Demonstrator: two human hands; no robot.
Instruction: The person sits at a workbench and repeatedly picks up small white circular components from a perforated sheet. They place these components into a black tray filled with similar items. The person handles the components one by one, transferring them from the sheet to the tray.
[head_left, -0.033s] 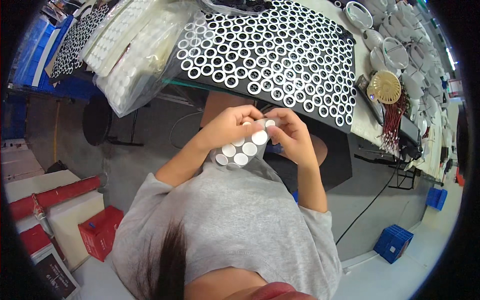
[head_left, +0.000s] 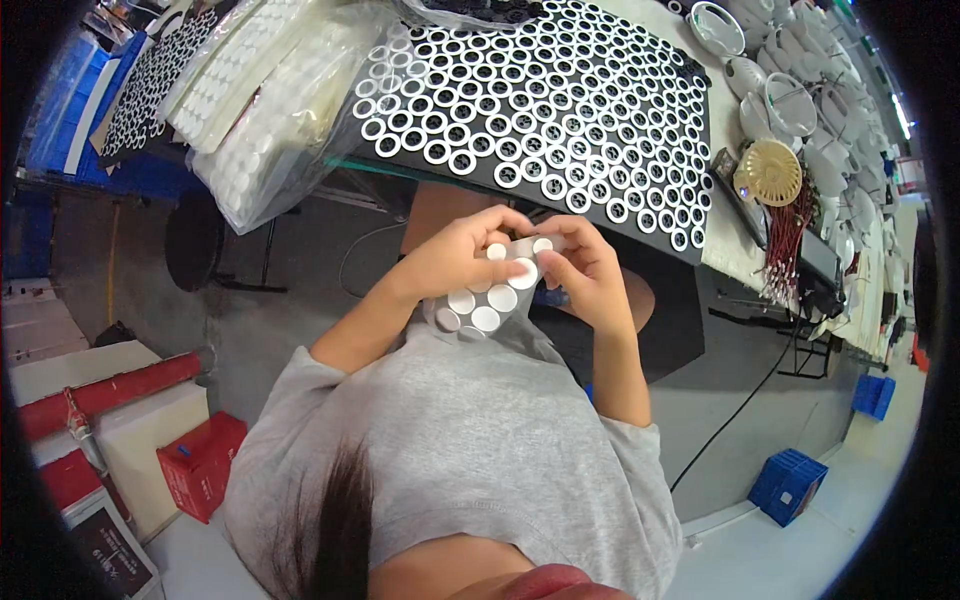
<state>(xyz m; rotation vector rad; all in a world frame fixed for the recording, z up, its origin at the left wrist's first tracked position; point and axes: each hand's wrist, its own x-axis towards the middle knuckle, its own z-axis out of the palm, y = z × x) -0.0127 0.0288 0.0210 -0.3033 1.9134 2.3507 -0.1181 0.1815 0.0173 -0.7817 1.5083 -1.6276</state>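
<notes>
Both left hand (head_left: 458, 255) and right hand (head_left: 590, 277) pinch sheet (head_left: 477, 303) of white discs (head_left: 502, 297), held before shirt (head_left: 450, 420), just short of worktop (head_left: 598, 213). Sheet likely light, bendy, slick, easily creased; best taken by bare margins, clear of discs.

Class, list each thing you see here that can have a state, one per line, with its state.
Left hand: pinching the sheet
Right hand: pinching the sheet's upper end
Sheet of white discs: held, discs on it
White rings with black centres: laid out flat, close together
Clear plastic bag: filled
Cream fan: unheld; running or not, unclear
</notes>
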